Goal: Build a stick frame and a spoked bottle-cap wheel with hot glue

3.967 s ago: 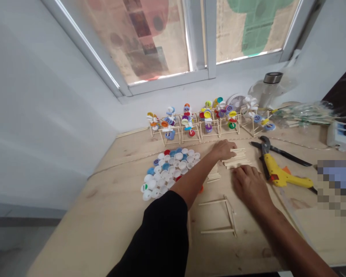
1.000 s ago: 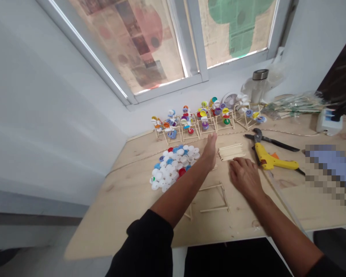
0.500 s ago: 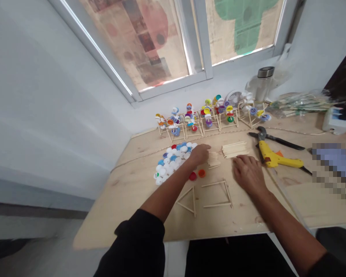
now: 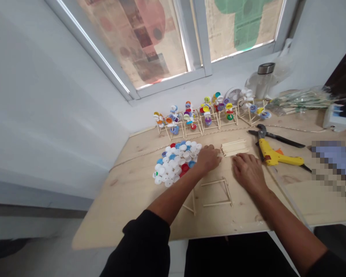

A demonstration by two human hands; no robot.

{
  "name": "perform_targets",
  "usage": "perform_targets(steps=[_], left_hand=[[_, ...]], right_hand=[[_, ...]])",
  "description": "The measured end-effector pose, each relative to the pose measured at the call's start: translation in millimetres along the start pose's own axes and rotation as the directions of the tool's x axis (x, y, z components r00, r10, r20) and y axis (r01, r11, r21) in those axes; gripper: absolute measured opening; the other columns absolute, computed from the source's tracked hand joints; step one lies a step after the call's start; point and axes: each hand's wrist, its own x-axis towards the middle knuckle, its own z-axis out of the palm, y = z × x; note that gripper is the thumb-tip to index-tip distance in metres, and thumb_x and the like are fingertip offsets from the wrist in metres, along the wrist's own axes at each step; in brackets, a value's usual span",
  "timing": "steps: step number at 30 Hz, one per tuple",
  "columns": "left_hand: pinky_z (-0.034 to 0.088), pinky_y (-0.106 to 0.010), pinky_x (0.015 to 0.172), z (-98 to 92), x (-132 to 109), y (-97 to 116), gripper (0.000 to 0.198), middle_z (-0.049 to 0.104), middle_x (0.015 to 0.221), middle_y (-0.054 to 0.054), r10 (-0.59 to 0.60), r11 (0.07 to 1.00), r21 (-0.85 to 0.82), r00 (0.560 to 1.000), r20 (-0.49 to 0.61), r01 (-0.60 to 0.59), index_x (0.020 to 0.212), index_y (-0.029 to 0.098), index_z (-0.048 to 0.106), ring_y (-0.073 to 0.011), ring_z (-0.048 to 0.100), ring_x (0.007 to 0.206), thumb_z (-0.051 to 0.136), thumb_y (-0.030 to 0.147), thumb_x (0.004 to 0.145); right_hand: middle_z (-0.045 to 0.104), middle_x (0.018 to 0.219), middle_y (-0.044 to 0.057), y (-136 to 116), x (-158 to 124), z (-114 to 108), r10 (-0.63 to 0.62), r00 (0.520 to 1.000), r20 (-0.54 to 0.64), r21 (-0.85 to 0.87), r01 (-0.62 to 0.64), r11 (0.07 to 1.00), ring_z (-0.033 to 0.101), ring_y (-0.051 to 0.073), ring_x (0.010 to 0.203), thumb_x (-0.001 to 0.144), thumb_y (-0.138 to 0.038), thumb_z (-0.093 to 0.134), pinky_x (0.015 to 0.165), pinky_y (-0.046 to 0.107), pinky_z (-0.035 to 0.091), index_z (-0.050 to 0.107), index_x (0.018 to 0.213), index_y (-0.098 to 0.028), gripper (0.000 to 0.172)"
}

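Note:
My left hand (image 4: pixel 209 158) is low over the table at the right side of a heap of bottle caps (image 4: pixel 170 163). Its fingers are bent downward and closed, and the back of the hand hides whatever is in them. The short sticks seen there earlier are covered. My right hand (image 4: pixel 248 169) rests on the tabletop, fingers slightly apart with nothing visible in them. Just beyond its fingertips lies a bundle of longer wooden sticks (image 4: pixel 234 147). Nearer me is a three-sided stick frame (image 4: pixel 227 190); a second stick frame (image 4: pixel 194 202) is partly behind my left forearm.
A row of stick stands with coloured cap wheels (image 4: pixel 193 119) lines the back below the window. To the right lie a yellow glue gun (image 4: pixel 276 154), black-handled pliers (image 4: pixel 279 139) and a power strip (image 4: pixel 336 118). A bottle (image 4: pixel 264 80) and bagged sticks (image 4: pixel 301 100) stand farther back.
My left hand has moved right and towards me, from the heap's upper edge to over the short sticks. More caps show behind it. My right hand has stayed about where it was.

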Motion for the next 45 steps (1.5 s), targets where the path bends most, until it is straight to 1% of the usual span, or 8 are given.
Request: perform_targets(steps=[7, 11, 14, 21, 26, 30, 38, 45], left_hand=[[0.044, -0.041, 0.093, -3.0, -7.3, 1.4, 0.033, 0.059, 0.116, -0.01, -0.028, 0.999, 0.027, 0.999, 0.027, 0.028, 0.115, 0.023, 0.062, -0.0289, 0.053, 0.111, 0.051, 0.035, 0.087], [0.045, -0.04, 0.093, -5.1, -12.2, 1.4, 0.042, 0.058, 0.119, -0.01, -0.026, 0.999, 0.02, 0.999, 0.047, 0.025, 0.124, 0.024, 0.056, -0.0293, 0.052, 0.112, 0.056, 0.039, 0.084], [0.044, -0.04, 0.094, -6.1, -14.2, 0.1, 0.046, 0.056, 0.122, -0.01, -0.004, 1.0, 0.015, 0.998, 0.057, 0.004, 0.126, 0.025, 0.054, -0.0291, 0.051, 0.113, 0.06, 0.038, 0.082], [0.04, -0.041, 0.097, -5.1, -13.4, -6.6, 0.044, 0.057, 0.122, -0.008, 0.048, 0.998, 0.023, 0.996, 0.072, -0.05, 0.125, 0.027, 0.054, -0.029, 0.051, 0.114, 0.06, 0.036, 0.082], [0.034, -0.043, 0.102, -7.0, -17.1, -13.8, 0.058, 0.053, 0.132, -0.008, 0.099, 0.995, 0.026, 0.991, 0.096, -0.101, 0.134, 0.029, 0.045, -0.0301, 0.046, 0.122, 0.064, 0.043, 0.08], [0.03, -0.044, 0.104, -11.9, -20.6, -18.6, 0.066, 0.049, 0.139, -0.007, 0.126, 0.991, 0.029, 0.982, 0.139, -0.131, 0.138, 0.03, 0.039, -0.0301, 0.043, 0.125, 0.066, 0.038, 0.079], [0.03, -0.044, 0.103, -15.3, -19.9, -23.9, 0.061, 0.048, 0.14, -0.007, 0.162, 0.985, 0.033, 0.971, 0.176, -0.171, 0.139, 0.029, 0.039, -0.0286, 0.046, 0.123, 0.06, 0.024, 0.082], [0.031, -0.046, 0.104, -10.4, -20.5, -24.0, 0.053, 0.047, 0.141, -0.006, 0.247, 0.96, 0.112, 0.964, 0.094, -0.257, 0.135, 0.033, 0.044, -0.0267, 0.041, 0.128, 0.06, 0.029, 0.084]], right_hand=[[0.064, 0.109, 0.011, -0.3, 1.0, -1.1, 0.004, 1.0, 0.006, -0.005, -0.004, 1.0, 0.048, 0.025, 0.095, 0.084, -0.024, 0.05, 0.078, 0.037, 0.029, 0.067, 0.103, -0.018, 0.026], [0.064, 0.109, 0.01, -1.2, 1.6, -2.1, 0.007, 1.0, 0.008, -0.011, -0.007, 1.0, 0.049, 0.024, 0.095, 0.085, -0.023, 0.049, 0.078, 0.037, 0.029, 0.068, 0.103, -0.018, 0.026], [0.065, 0.109, 0.009, -1.8, 1.4, -2.9, 0.008, 1.0, 0.008, -0.015, -0.008, 1.0, 0.049, 0.024, 0.095, 0.086, -0.024, 0.049, 0.079, 0.037, 0.029, 0.068, 0.103, -0.018, 0.026], [0.064, 0.11, 0.01, -1.8, 1.1, -3.4, 0.006, 1.0, 0.013, -0.024, -0.006, 1.0, 0.049, 0.024, 0.095, 0.085, -0.023, 0.05, 0.079, 0.036, 0.029, 0.068, 0.103, -0.018, 0.025], [0.064, 0.11, 0.009, -1.9, 1.2, -3.9, 0.008, 1.0, 0.012, -0.022, -0.008, 1.0, 0.049, 0.024, 0.096, 0.086, -0.024, 0.048, 0.079, 0.036, 0.029, 0.067, 0.103, -0.018, 0.026], [0.064, 0.109, 0.01, -1.7, 1.0, -3.4, 0.007, 1.0, 0.013, -0.02, -0.007, 1.0, 0.049, 0.024, 0.095, 0.086, -0.023, 0.048, 0.079, 0.037, 0.029, 0.067, 0.103, -0.018, 0.026], [0.064, 0.11, 0.01, -1.1, 1.1, -3.3, 0.006, 1.0, 0.013, -0.028, -0.006, 1.0, 0.048, 0.024, 0.094, 0.086, -0.025, 0.047, 0.079, 0.037, 0.029, 0.068, 0.101, -0.018, 0.026], [0.064, 0.109, 0.011, -0.1, 1.1, -0.5, 0.005, 1.0, 0.005, -0.034, -0.005, 0.999, 0.049, 0.024, 0.094, 0.084, -0.025, 0.051, 0.078, 0.037, 0.03, 0.068, 0.104, -0.018, 0.027]])
